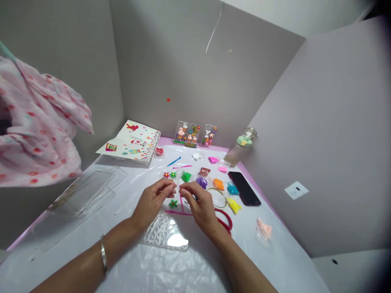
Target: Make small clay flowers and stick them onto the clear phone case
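Observation:
My left hand (155, 199) and my right hand (200, 203) are close together over the middle of the table, both with fingers pinched. Whatever lies between the fingertips is too small to make out. Under them is a clear case with clay flowers; a green flower (173, 203) shows between the hands, beside thin pink strips (181, 203). A clear textured sheet (165, 234) lies nearer to me. Red-handled scissors (225, 219) are partly hidden by my right hand. Packets of green (186, 176), purple (201, 182) and orange clay (218, 184) sit just beyond.
A black phone (244, 188) and a bottle (240, 148) stand or lie at the right. Decorated cases (209, 135) lean on the back wall. Clear plastic boxes (85, 191) and a drawn-on notebook (134, 142) are left. Spotted cloth (39, 126) hangs far left.

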Demonstrator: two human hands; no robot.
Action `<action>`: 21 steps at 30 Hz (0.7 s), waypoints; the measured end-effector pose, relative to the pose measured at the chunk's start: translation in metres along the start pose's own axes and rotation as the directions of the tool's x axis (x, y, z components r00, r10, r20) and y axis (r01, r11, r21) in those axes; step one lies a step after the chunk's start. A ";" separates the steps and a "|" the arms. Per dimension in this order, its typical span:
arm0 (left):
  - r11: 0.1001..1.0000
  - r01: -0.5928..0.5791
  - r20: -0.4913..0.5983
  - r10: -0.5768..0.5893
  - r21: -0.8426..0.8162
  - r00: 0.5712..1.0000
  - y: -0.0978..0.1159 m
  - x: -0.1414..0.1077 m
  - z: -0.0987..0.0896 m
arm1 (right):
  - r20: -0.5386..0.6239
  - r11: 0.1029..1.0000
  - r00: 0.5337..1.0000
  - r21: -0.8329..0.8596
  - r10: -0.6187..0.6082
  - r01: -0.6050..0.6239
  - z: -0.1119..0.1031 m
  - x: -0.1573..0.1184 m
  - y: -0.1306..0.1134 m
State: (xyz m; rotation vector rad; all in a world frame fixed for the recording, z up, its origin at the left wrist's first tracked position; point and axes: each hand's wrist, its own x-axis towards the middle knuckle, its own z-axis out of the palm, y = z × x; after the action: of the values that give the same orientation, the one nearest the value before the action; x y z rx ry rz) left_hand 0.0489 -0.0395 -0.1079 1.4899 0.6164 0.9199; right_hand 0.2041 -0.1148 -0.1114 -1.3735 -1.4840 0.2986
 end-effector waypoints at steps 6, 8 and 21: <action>0.992 -0.083 -0.051 0.088 0.090 0.995 -0.003 0.000 -0.005 | 0.040 0.967 0.989 0.210 0.140 -0.145 0.002 0.002 0.002; 0.980 -0.133 -0.023 0.138 0.145 0.990 -0.003 0.000 -0.005 | 0.055 0.928 0.968 0.274 0.245 -0.250 0.002 0.003 0.002; 0.826 -0.413 0.168 0.377 0.384 0.911 -0.011 -0.002 -0.007 | 0.239 0.683 0.896 0.583 0.373 -0.440 0.007 0.003 0.001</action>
State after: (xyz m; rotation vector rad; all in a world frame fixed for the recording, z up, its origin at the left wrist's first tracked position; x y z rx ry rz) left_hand 0.0436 -0.0355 -0.1190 2.0849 0.4596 1.0780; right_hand 0.2000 -0.1090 -0.1130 -1.1175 -0.9823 1.0712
